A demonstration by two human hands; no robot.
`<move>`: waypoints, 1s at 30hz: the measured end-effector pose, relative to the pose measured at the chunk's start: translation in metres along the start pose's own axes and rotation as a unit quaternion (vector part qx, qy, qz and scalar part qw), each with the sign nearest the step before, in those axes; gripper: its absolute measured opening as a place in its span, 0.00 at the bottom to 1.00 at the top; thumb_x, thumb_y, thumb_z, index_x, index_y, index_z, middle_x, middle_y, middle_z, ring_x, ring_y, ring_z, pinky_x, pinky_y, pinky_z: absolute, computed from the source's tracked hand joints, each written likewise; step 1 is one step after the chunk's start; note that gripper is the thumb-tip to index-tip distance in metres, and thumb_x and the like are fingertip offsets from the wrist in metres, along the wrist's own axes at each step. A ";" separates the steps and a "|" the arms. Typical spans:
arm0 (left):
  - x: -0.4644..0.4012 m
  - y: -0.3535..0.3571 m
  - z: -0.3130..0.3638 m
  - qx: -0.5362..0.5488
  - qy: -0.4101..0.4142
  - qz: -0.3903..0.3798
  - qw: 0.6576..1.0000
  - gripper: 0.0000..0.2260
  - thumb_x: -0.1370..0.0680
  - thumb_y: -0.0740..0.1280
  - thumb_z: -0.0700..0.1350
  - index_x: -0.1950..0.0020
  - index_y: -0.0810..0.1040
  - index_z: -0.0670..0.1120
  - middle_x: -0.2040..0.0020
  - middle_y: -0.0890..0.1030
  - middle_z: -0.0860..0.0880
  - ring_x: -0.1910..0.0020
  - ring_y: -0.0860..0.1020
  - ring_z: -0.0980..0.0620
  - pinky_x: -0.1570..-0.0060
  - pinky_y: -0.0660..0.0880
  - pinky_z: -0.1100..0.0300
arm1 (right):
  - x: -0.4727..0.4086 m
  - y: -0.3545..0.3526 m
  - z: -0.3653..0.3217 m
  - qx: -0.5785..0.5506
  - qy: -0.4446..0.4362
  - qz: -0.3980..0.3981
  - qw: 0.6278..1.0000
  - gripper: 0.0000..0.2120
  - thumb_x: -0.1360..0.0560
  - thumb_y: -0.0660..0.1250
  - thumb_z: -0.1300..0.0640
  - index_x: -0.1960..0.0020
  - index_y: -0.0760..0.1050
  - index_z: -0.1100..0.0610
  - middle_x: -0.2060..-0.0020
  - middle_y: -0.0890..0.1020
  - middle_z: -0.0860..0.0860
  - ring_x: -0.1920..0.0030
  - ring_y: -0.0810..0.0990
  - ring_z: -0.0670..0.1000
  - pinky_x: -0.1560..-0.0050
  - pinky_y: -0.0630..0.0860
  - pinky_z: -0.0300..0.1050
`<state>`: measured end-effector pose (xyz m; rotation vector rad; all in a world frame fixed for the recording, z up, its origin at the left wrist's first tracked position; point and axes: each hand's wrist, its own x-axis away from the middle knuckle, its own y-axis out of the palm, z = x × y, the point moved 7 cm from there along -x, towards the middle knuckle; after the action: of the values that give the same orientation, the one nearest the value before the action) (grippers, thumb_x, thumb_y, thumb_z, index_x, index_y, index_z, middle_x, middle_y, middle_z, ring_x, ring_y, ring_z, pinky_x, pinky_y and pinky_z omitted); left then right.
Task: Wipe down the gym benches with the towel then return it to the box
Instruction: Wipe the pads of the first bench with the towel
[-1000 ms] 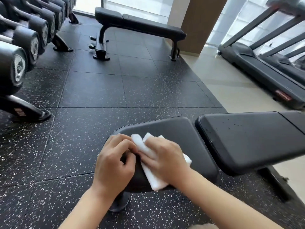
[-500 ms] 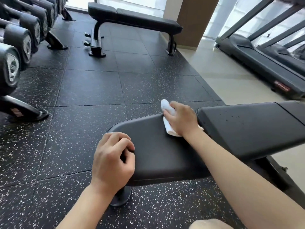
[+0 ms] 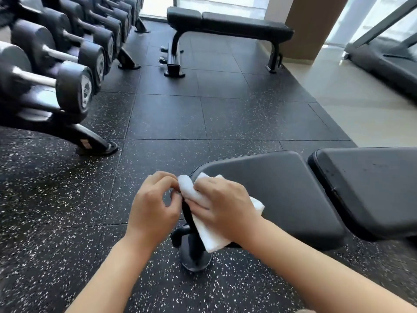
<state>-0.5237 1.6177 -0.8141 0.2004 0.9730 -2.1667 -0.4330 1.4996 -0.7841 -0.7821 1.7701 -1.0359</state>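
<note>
Now we press our right hand [image 3: 222,205] on the white towel [image 3: 211,236], fingers [image 3: 198,205] curled over it at the near bench's [image 3: 282,193] left end, where the cloth drapes over the pad's edge. Our left hand [image 3: 152,206] sits just beside it, fingers curled and pinching the towel's upper corner. Dumbbells [image 3: 74,86] line the rack at left; a second bench [image 3: 230,23] stands farther back.

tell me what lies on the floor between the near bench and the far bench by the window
Only bare speckled rubber floor tiles lie between the near bench and the far bench, as the head view shows; the dumbbell rack stands off to the left.
</note>
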 end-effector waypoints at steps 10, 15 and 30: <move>-0.001 0.022 0.034 0.038 0.094 -0.051 0.994 0.09 0.27 0.69 0.33 0.57 0.80 0.47 0.53 0.80 0.57 0.50 0.76 0.52 0.45 0.74 0.57 | 0.069 -0.074 0.156 0.017 0.235 0.041 0.971 0.17 0.24 0.76 0.49 0.63 0.71 0.55 0.72 0.71 0.49 0.69 0.73 0.51 0.64 0.73 0.52; -0.006 0.025 0.035 0.059 0.071 -0.045 0.995 0.09 0.27 0.69 0.32 0.58 0.81 0.47 0.53 0.81 0.56 0.50 0.76 0.51 0.46 0.74 0.58 | 0.012 -0.055 0.175 0.076 0.316 0.049 0.944 0.18 0.23 0.70 0.44 0.59 0.73 0.57 0.67 0.80 0.54 0.58 0.80 0.63 0.59 0.71 0.53; -0.011 0.057 0.075 0.082 0.151 -0.134 0.976 0.08 0.29 0.69 0.35 0.55 0.83 0.46 0.52 0.82 0.52 0.49 0.78 0.47 0.47 0.76 0.48 | 0.090 -0.073 0.097 0.018 0.287 0.025 0.957 0.17 0.24 0.75 0.50 0.63 0.70 0.53 0.71 0.70 0.47 0.68 0.70 0.53 0.63 0.71 0.51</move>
<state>-0.4652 1.5466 -0.7899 0.5174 1.0353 -2.5188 -0.3728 1.3614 -0.7758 -0.4283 2.2326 -1.3495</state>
